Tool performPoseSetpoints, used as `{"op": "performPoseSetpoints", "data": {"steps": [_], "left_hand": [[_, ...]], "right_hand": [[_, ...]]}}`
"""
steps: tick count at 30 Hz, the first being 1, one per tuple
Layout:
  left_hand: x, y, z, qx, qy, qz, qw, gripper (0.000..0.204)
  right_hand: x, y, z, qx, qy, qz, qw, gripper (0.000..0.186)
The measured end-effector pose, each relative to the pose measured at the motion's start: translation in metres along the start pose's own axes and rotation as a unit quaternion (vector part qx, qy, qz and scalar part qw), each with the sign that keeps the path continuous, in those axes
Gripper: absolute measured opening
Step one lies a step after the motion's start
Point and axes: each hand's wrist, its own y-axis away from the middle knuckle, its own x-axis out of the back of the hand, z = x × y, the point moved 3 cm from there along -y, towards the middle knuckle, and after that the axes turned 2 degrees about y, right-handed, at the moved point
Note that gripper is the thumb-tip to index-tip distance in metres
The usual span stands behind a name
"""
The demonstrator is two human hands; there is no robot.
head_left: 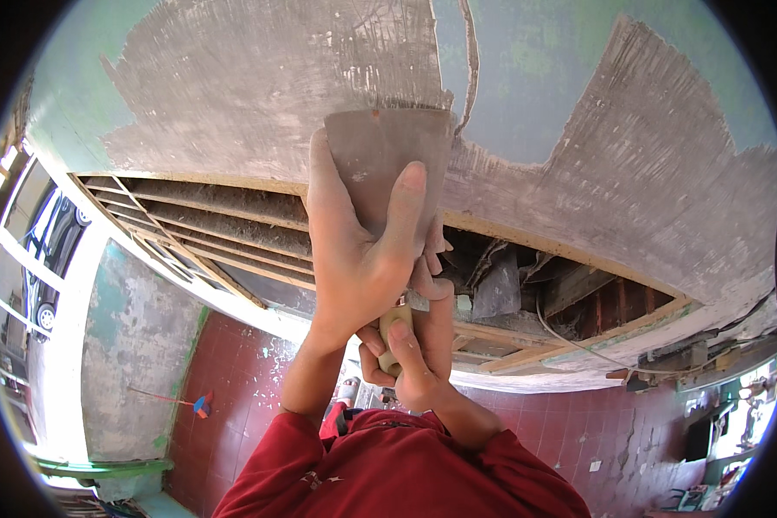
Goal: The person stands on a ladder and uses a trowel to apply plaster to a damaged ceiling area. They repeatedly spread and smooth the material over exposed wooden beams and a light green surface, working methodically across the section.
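A wide-bladed scraper [375, 151] is held up in front of me, its far edge meeting the rough, grey-brown stripped surface [276, 78]. My left hand [350, 268] is closed on the broad blade, with the thumb lying across its face and a finger along its left side. Below it, my right hand [423, 367] is wrapped round the pale yellow handle [397, 341], thumb pressed on top. Some of its fingers reach up beside the blade and are partly hidden. Blue-green paint [527, 78] borders the stripped area, and a crack [472, 69] runs close to the blade's right corner.
Wooden slats [207, 207] show in an opening at left. Another opening at right has a wooden frame [596, 259], torn material [496, 285] and a hanging cable [548, 324]. Flakes litter the red tiled floor [242, 371]. A car [47, 250] stands outside at far left.
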Motion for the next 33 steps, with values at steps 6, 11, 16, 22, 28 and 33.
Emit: {"op": "performPoseSetpoints", "data": {"steps": [6,11,16,22,28,33], "left_hand": [[0.002,0.005,-0.001,-0.019,-0.029,0.008,0.999,0.032],[0.000,-0.005,0.005,-0.017,-0.009,0.001,1.000,0.032],[0.001,0.008,-0.005,-0.005,-0.021,0.010,1.000,0.030],[-0.003,-0.002,0.006,-0.015,-0.013,-0.006,1.000,0.029],[0.001,0.007,-0.008,-0.040,-0.070,0.006,0.997,0.030],[-0.003,-0.002,0.003,0.006,0.007,-0.001,1.000,0.030]], "right_hand": [[0.001,0.003,-0.004,0.001,0.009,-0.006,1.000,0.055],[-0.003,-0.003,-0.003,0.018,-0.012,-0.023,1.000,0.058],[0.004,0.013,0.001,-0.032,0.007,0.012,0.999,0.057],[0.004,0.002,-0.003,0.017,-0.016,-0.046,0.999,0.054],[0.010,0.014,0.001,-0.011,-0.009,-0.039,0.999,0.049],[0.006,0.001,-0.007,0.021,0.006,-0.065,0.998,0.052]]}}
